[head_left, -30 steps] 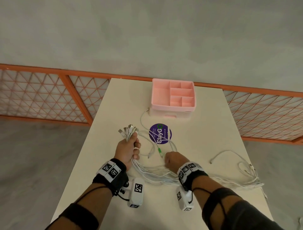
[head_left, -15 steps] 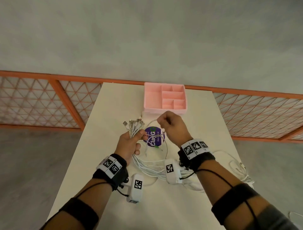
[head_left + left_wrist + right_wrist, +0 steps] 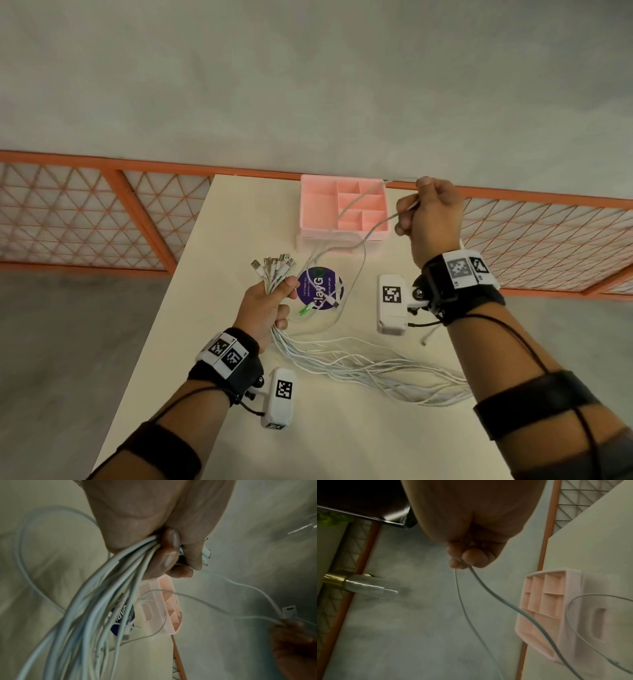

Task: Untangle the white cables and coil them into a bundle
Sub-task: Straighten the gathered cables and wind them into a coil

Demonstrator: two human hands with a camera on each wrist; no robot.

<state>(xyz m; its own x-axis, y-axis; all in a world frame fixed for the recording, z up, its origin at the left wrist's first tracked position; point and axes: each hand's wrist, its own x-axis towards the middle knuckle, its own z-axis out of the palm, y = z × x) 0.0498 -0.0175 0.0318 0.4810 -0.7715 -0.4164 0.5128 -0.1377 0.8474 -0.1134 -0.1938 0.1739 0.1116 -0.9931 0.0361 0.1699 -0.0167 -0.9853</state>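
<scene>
Your left hand clenches the cables near their plugs, centre frame; tails trail lower right across the worktop. Right hand pinches one strand, lifted upper right. Sorting partway; loose loops remain, coiling not begun.

A cream table carries a pink compartment organizer at its far edge, open side up, with several divided sections and a handle slot in its near wall (slot visible in the right wrist view). A round purple sticker with white lettering lies on the tabletop just in front of the organizer. Beyond the table runs an orange-framed mesh railing, lattice pattern, set against grey concrete flooring. In the right wrist view a brass-coloured fitting shows at the railing; its nature cannot be determined.
</scene>
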